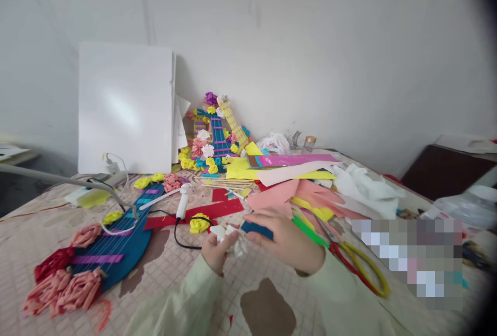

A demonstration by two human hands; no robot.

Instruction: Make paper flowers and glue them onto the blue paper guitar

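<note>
Tabletop, the largest surface, with a patterned cover, extending beneath and around both hands. White board, standing upright well beyond and to the left of the left hand. Blue guitar-shaped piece, lying left of the left hand, with purple bars, pale strings, and pink, red and yellow rosettes along its edge. Flower-covered models, grouped beyond the hands near the wall. Pink sheets, lying just beyond the right hand, with yellow and purple strips farther back. Red strip, flat beyond the left hand. Right hand, fingers bent and closed over a small blue piece. Scissors, with yellow and red handles, to the right of the right hand. Left hand, closed in a pinch on a white crumpled piece, which lies between the two hands, near the right fingertips. White glue gun, beyond and left of the left hand, its black cord running toward that hand. Yellow rosette, just beyond the left hand, beside the cord.
</note>
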